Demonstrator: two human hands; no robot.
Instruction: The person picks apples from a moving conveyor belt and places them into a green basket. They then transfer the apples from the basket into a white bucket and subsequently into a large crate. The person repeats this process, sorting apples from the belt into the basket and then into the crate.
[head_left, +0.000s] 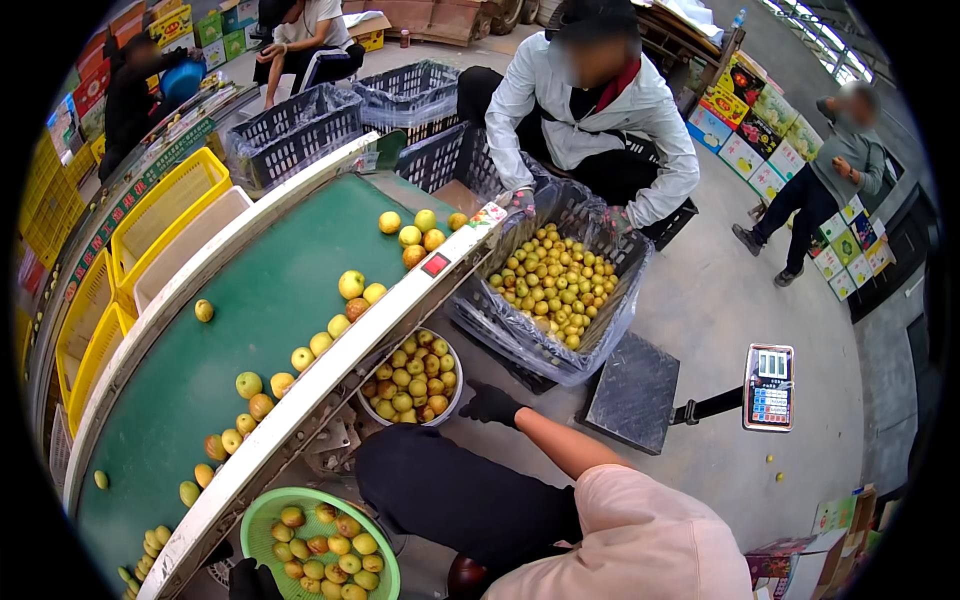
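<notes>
My right hand (491, 405), in a black glove, reaches beside a white bucket (458, 390) full of yellow-green, brown-blushed fruits (416, 379) that resemble jujubes. Its fingers are apart and nothing shows in them. At the bottom edge, my left hand (253, 581), also black-gloved, is at the rim of a light-green plastic basket (259, 517) with more such fruit in it; its fingers are partly cut off by the frame. A green conveyor belt (247, 300) runs past on the left. Fruits (320, 343) line up along its white near rail (337, 382).
Across from me, a seated person (585, 112) in patterned gloves grips a bag-lined crate (630, 300) of fruit. A platform scale (634, 394) with a display (769, 386) stands right. Yellow crates (172, 195) sit beyond the belt. Another person (832, 172) stands near stacked cartons (750, 112).
</notes>
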